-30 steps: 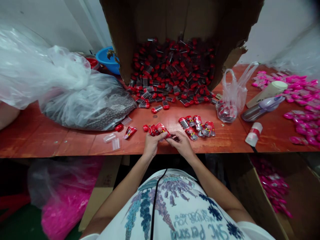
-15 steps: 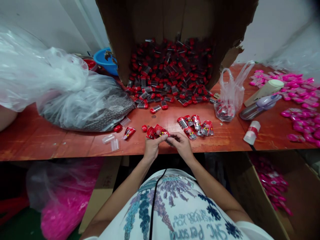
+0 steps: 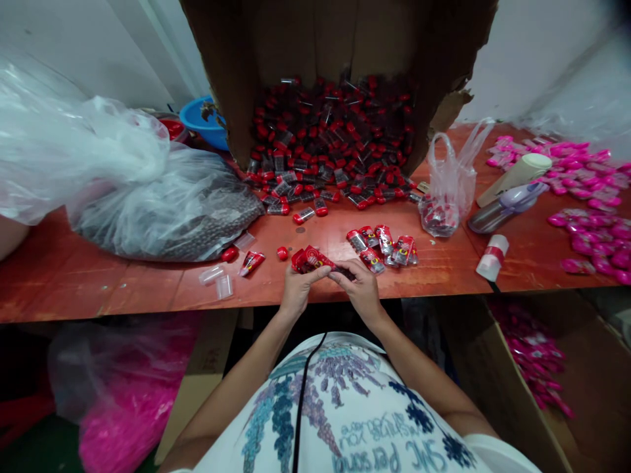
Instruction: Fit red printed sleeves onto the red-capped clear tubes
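My left hand [image 3: 296,290] is closed around a bunch of red label sleeves [image 3: 309,259] at the near edge of the red table [image 3: 123,282]. My right hand [image 3: 362,285] pinches a small dark tube [image 3: 345,270] against those sleeves, fingertips meeting the left hand's. A row of labelled tubes [image 3: 382,245] lies just beyond my right hand. Behind them a torn cardboard box [image 3: 340,39] spills a heap of red-capped tubes [image 3: 332,151] onto the table.
A big clear plastic bag of dark pellets [image 3: 162,203] fills the left side. A small clear bag [image 3: 446,197], a bottle [image 3: 505,207] and a white-red cap [image 3: 490,257] sit right, pink pieces [image 3: 586,210] beyond. Loose clear caps [image 3: 219,281] lie left. Boxes stand under the table.
My hands have stayed together at the table edge, working the same tube and sleeves with small finger shifts. The view has tilted slightly.
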A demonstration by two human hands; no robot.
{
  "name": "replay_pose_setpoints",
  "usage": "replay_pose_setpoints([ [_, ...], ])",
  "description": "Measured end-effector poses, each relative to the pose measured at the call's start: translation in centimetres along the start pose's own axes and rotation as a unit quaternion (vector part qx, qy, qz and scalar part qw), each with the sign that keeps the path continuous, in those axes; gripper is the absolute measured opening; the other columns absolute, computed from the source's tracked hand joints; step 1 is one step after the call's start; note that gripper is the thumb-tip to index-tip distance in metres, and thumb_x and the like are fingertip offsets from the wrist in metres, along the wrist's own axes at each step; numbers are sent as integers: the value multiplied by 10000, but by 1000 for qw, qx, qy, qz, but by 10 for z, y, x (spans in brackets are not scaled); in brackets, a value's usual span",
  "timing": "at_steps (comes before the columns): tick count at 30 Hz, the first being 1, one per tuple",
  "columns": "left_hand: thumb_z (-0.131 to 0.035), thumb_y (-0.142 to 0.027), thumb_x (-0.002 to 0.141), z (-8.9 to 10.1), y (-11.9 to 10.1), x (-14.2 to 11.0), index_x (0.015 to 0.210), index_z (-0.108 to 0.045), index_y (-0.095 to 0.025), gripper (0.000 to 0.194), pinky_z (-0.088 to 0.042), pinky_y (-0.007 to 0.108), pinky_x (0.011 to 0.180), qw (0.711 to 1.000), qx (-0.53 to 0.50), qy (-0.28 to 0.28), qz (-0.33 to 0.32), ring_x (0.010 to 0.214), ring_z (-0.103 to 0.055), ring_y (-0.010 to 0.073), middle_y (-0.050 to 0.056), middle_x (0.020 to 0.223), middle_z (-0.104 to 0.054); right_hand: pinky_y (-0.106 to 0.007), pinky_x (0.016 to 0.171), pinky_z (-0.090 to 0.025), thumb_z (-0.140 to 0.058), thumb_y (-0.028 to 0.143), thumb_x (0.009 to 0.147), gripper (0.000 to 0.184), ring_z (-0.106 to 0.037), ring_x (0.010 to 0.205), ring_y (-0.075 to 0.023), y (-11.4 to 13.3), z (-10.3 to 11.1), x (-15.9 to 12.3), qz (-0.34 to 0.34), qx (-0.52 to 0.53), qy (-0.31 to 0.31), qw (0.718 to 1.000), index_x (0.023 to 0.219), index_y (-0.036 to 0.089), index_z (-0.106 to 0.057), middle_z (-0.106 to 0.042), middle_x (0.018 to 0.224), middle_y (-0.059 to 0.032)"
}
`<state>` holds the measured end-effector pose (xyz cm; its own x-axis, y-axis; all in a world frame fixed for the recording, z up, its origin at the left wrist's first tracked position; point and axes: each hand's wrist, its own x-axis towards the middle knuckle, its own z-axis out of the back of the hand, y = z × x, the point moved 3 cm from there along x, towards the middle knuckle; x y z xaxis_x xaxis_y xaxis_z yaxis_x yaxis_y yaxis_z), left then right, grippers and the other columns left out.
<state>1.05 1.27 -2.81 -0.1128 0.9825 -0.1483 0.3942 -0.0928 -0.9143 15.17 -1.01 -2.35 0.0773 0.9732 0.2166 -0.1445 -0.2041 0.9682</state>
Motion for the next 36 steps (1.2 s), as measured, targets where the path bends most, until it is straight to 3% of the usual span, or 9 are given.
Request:
replay_pose_setpoints([
  [3,-828,-167,503,0,-2,0,932,-684,-160,452,-495,295,757,999,9,32,12,744,-645,167,26,803,-695,-272,647,-502,-684,332,756,204,-616,731,-157,-6,-1,0,-76,75,12,994,924,217,-698,-666,829,-20],
  [6,-827,-178,511,1,-4,2,920,-686,-158,433,-486,248,651,999,14,24,17,678,-618,142,11,765,-679,-272,626,-513,-688,319,747,271,-624,714,-158,-11,-1,0,-124,122,29,984,998,218,-674,-666,811,-14],
  [11,-815,-209,546,1,-8,6,719,-658,-144,243,-421,203,547,999,48,0,2,555,-542,93,-26,629,-621,-289,805,-500,-686,212,737,430,-601,947,-168,-6,2,2,-29,47,92,994,1157,282,-624,-593,1064,-29],
  [19,-821,-211,533,-4,1,0,729,-672,-128,259,-463,233,593,996,71,40,45,609,-598,136,15,679,-668,-281,742,-514,-700,237,725,534,-602,844,-151,-15,3,3,-30,37,53,997,1235,277,-544,-573,1106,-42],
  [22,-814,-190,545,-4,7,-1,729,-683,-124,236,-475,230,593,997,47,38,48,607,-606,138,18,670,-671,-281,756,-511,-693,249,733,417,-597,844,-153,-17,2,4,-14,14,61,998,1144,270,-620,-598,1029,-29],
  [25,-807,-172,556,-7,15,0,704,-678,-117,203,-484,222,579,995,13,50,83,573,-602,126,14,641,-664,-268,725,-508,-679,275,746,259,-597,790,-147,-23,4,5,-9,3,41,999,1003,242,-682,-603,874,-9],
  [29,-757,-179,636,-8,25,4,849,-692,-122,229,-532,276,692,982,-76,65,161,700,-665,170,64,788,-713,-275,707,-498,-688,330,738,253,-587,746,-149,-35,22,15,-18,-47,-5,999,963,215,-678,-609,847,-8],
  [33,-685,-153,704,-2,29,10,1015,-658,-125,313,-548,340,741,963,-127,48,231,834,-685,226,135,967,-716,-369,845,-459,-669,348,755,300,-568,894,-210,-36,62,31,12,-184,-130,974,1017,202,-662,-606,957,-56],
  [36,-692,-136,703,0,26,11,1077,-634,-150,379,-555,323,714,966,-119,41,225,861,-684,226,136,1043,-702,-427,949,-392,-639,341,781,307,-515,1038,-253,-28,67,34,53,-264,-160,950,1061,215,-654,-576,1067,-91],
])
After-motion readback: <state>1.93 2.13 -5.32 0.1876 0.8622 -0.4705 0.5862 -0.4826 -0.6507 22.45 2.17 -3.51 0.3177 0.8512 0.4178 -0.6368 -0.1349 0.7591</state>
